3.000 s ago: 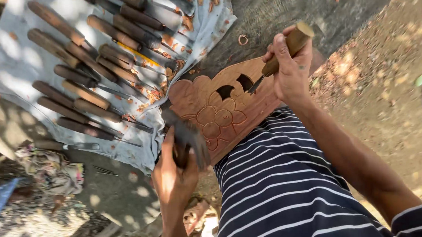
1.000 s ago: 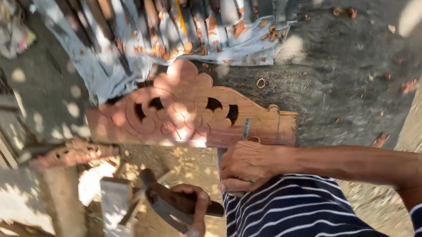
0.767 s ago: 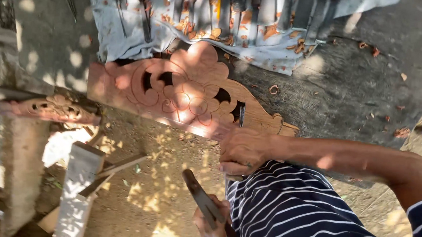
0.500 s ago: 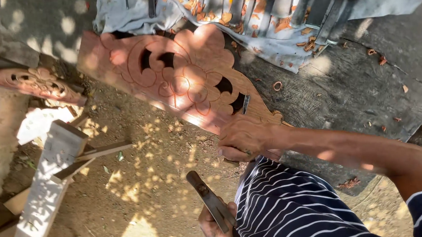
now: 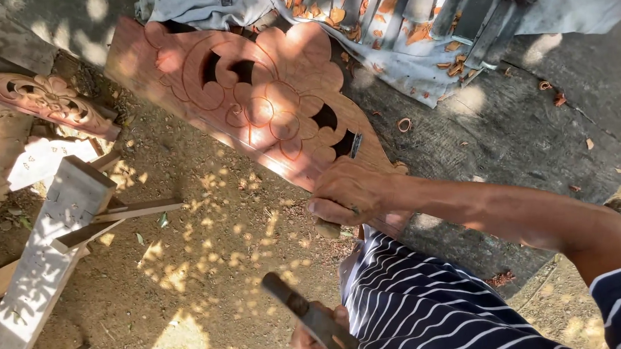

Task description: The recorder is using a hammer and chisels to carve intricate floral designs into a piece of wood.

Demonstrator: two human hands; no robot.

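The right hand (image 5: 349,194) grips a chisel (image 5: 355,146) pointing away into the carved panel (image 5: 267,107) — the left hand (image 5: 316,336), nearer the body, clutches a mallet (image 5: 308,318).

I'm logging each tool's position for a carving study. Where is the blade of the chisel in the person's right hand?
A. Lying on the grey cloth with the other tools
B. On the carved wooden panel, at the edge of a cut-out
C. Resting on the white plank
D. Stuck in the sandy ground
B: the right hand holds the chisel with its blade set on the carved wooden panel, beside a dark cut-out.
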